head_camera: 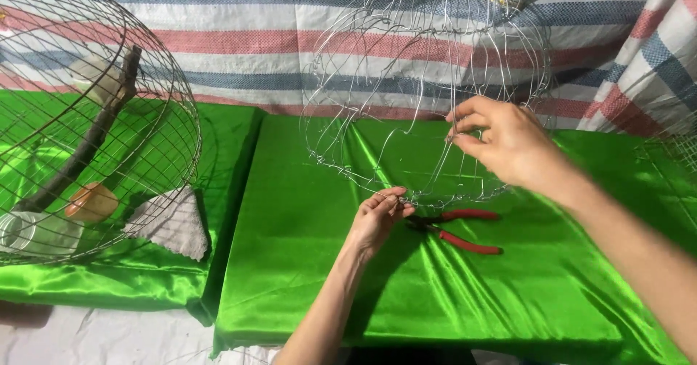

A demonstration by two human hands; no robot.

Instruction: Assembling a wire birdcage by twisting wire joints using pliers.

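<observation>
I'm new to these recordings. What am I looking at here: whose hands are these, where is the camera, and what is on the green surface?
There is one picture, taken from a camera on the person's head, looking down at their own bare hands. The left hand pinches the lower rim of an unfinished wire frame; the right hand pinches one of its wires higher up. The frame stands on a table draped in green cloth. Red-handled pliers lie beside the left hand. On the left sits a finished round wire cage with a wooden perch inside.

Home craft workshop – wire cages [87, 118] (one unfinished), pliers [457, 230], tarp backdrop [254, 38].
</observation>
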